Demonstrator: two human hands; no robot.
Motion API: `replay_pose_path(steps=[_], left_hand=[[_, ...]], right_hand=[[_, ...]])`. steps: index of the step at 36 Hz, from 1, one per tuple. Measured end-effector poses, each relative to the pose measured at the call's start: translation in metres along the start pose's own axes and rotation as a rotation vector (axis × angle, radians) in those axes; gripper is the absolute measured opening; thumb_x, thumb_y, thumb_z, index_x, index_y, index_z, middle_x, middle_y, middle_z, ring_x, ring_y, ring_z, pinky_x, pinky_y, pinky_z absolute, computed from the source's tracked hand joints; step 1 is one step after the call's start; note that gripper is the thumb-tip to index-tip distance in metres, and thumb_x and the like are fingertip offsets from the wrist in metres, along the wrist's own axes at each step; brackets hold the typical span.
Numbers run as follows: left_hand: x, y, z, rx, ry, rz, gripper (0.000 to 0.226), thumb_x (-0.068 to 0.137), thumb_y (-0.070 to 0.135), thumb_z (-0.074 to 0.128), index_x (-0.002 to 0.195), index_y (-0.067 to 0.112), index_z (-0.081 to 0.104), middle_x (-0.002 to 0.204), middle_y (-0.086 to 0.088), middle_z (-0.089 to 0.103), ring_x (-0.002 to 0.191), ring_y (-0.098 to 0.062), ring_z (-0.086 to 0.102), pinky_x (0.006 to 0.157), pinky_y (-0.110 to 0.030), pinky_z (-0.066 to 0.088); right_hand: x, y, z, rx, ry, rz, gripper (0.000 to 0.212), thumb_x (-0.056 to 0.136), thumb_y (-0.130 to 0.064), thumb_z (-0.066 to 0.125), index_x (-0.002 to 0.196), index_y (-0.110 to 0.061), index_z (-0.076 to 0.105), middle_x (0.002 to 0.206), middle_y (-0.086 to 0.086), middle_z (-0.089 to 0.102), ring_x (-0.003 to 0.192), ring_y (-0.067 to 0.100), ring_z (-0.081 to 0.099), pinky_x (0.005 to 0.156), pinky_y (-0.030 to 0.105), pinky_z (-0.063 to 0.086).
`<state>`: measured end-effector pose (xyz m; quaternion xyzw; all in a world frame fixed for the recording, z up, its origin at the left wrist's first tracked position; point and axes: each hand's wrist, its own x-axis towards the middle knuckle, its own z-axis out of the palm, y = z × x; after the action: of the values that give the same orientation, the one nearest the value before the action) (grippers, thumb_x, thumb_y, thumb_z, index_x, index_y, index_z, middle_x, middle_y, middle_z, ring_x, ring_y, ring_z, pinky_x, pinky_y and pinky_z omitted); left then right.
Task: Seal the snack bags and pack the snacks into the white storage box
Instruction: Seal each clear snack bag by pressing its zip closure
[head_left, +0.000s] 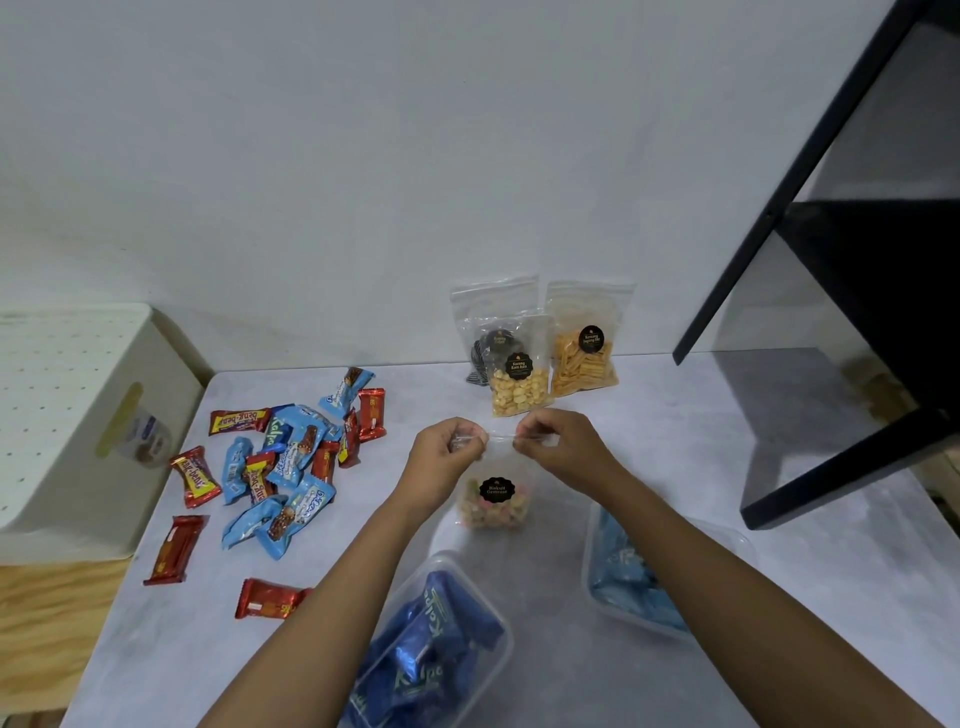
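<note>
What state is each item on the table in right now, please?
Biscuit bag, upright, top strip pinched by both hands.
Left hand, pinching the bag's left top corner.
Right hand, pinching its right top corner.
Nut bag, standing upright.
Chip-stick bag, standing against the wall.
Near container, lidless, holding blue bars.
Wrapped bars, scattered loose.

Bare arms here: left forearm (332, 587) and right forearm (727, 587) uncovered to the near edge, left hand (449, 447) and right hand (550, 441) bare.
</note>
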<state>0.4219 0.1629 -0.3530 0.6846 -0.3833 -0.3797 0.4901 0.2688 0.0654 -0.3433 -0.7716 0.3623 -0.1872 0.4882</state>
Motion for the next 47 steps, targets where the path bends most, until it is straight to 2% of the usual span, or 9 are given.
replay_pose_path(steps=[9,19,22,28,33,37,38,42,47], left_hand=[[0.0,0.005,0.003,-0.006,-0.056,0.013,0.016,0.087,0.002,0.058,0.079,0.014,0.062,0.07,0.0,0.062,0.058,0.004,0.057,0.063,-0.01,0.046],[-0.002,0.003,0.005,-0.077,-0.078,-0.028,0.012,0.09,0.004,0.056,0.084,0.01,0.064,0.075,-0.003,0.064,0.062,0.002,0.06,0.066,-0.011,0.05],[-0.003,0.005,0.004,-0.069,-0.107,-0.028,0.013,0.091,0.005,0.054,0.084,0.011,0.064,0.076,-0.002,0.065,0.065,-0.002,0.061,0.068,-0.013,0.051],[-0.003,0.008,0.005,-0.045,-0.097,-0.016,0.012,0.09,0.005,0.056,0.084,0.011,0.064,0.076,-0.002,0.064,0.065,-0.003,0.06,0.068,-0.013,0.049],[-0.006,0.005,0.002,-0.038,-0.079,-0.024,0.01,0.089,0.003,0.056,0.086,0.007,0.065,0.076,-0.003,0.065,0.063,0.002,0.061,0.067,-0.012,0.05],[-0.01,-0.001,-0.007,-0.12,-0.03,-0.055,0.008,0.086,0.004,0.062,0.086,0.008,0.068,0.079,-0.008,0.069,0.069,-0.013,0.07,0.071,-0.022,0.056],[-0.012,-0.001,-0.008,-0.151,-0.02,-0.067,0.007,0.085,0.002,0.062,0.087,0.005,0.068,0.08,-0.009,0.069,0.069,-0.016,0.071,0.07,-0.022,0.056],[-0.016,-0.003,-0.009,-0.223,-0.004,-0.097,0.007,0.083,-0.003,0.063,0.088,-0.005,0.067,0.071,-0.006,0.07,0.065,-0.017,0.071,0.063,-0.019,0.056],[-0.011,-0.001,-0.011,-0.131,0.008,-0.052,0.005,0.081,-0.002,0.065,0.079,0.001,0.068,0.064,-0.002,0.069,0.06,-0.016,0.07,0.062,-0.021,0.056]], right_hand=[[0.008,-0.006,0.002,-0.127,0.014,0.006,0.014,0.075,-0.017,0.07,0.069,-0.028,0.065,0.07,-0.008,0.065,0.069,0.008,0.06,0.074,0.036,0.052],[0.006,-0.01,0.002,-0.128,-0.003,0.057,0.012,0.069,-0.033,0.069,0.061,-0.039,0.063,0.071,-0.008,0.069,0.071,0.011,0.064,0.075,0.042,0.056],[0.005,-0.012,0.003,-0.141,0.013,0.057,0.006,0.065,-0.039,0.066,0.062,-0.034,0.065,0.069,-0.007,0.07,0.07,0.012,0.065,0.075,0.042,0.055],[0.002,-0.013,0.006,-0.171,0.086,0.048,0.005,0.07,-0.027,0.07,0.066,-0.029,0.068,0.069,-0.007,0.07,0.071,0.008,0.066,0.076,0.04,0.056],[0.002,-0.015,0.012,-0.228,0.083,0.065,0.006,0.075,-0.025,0.069,0.075,-0.02,0.072,0.078,-0.003,0.072,0.078,0.015,0.065,0.079,0.04,0.052],[0.006,-0.017,-0.007,-0.157,-0.04,0.102,0.01,0.08,-0.012,0.07,0.088,-0.008,0.074,0.086,0.002,0.071,0.071,0.002,0.059,0.065,0.004,0.044],[0.005,-0.017,-0.013,-0.151,-0.043,0.115,0.01,0.079,-0.011,0.071,0.088,-0.007,0.074,0.086,0.003,0.071,0.07,0.0,0.057,0.062,0.002,0.043],[0.001,-0.009,-0.02,-0.139,-0.011,0.132,0.009,0.077,-0.01,0.074,0.085,-0.006,0.074,0.087,0.008,0.073,0.07,0.003,0.06,0.063,0.004,0.045],[-0.001,-0.006,-0.016,-0.08,0.038,0.167,0.01,0.076,-0.006,0.074,0.084,-0.002,0.074,0.085,0.011,0.073,0.07,0.005,0.061,0.068,0.014,0.049]])
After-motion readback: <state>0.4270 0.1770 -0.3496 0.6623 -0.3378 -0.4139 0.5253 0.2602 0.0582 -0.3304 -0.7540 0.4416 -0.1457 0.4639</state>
